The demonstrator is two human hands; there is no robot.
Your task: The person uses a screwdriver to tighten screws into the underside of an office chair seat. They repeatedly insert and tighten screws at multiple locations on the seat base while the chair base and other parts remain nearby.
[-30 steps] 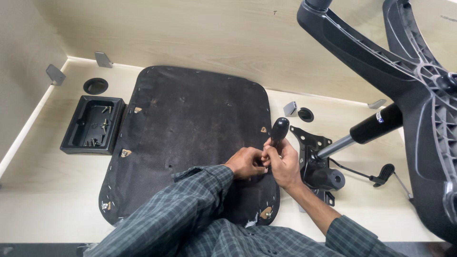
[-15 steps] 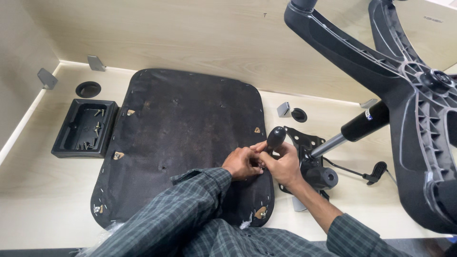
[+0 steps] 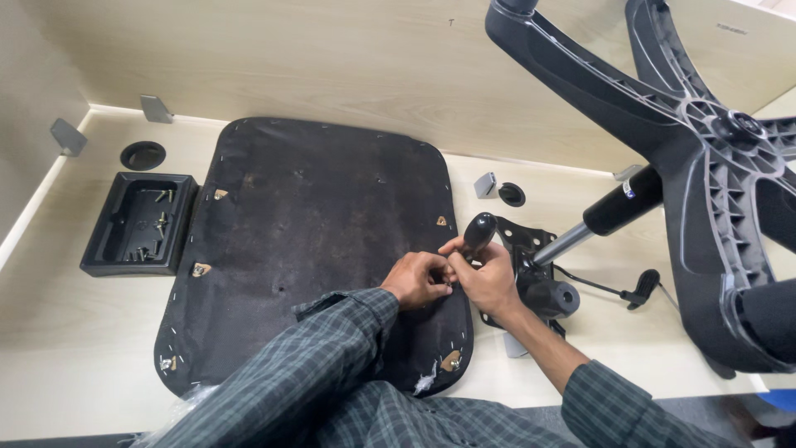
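An upside-down black chair seat [image 3: 315, 241] lies flat on the light wooden table [image 3: 75, 357]. My right hand [image 3: 489, 278] grips a screwdriver with a black handle [image 3: 478, 232], held upright near the seat's right edge. My left hand [image 3: 423, 280] pinches at the screwdriver's tip, fingers closed on something too small to make out. Just right of both hands sits the black metal chair mechanism [image 3: 535, 278], joined to the gas cylinder [image 3: 597, 217] and the black star base [image 3: 705, 158].
A black plastic tray [image 3: 108, 241] with several screws in it stands at the left. A round black cap [image 3: 143, 155] lies behind it. Grey brackets [image 3: 154, 108] sit at the table's back edge. A small black lever [image 3: 645, 286] trails from the mechanism.
The view has drifted slightly. Both hands stay at the seat's right edge, with the screwdriver still upright in the right hand.
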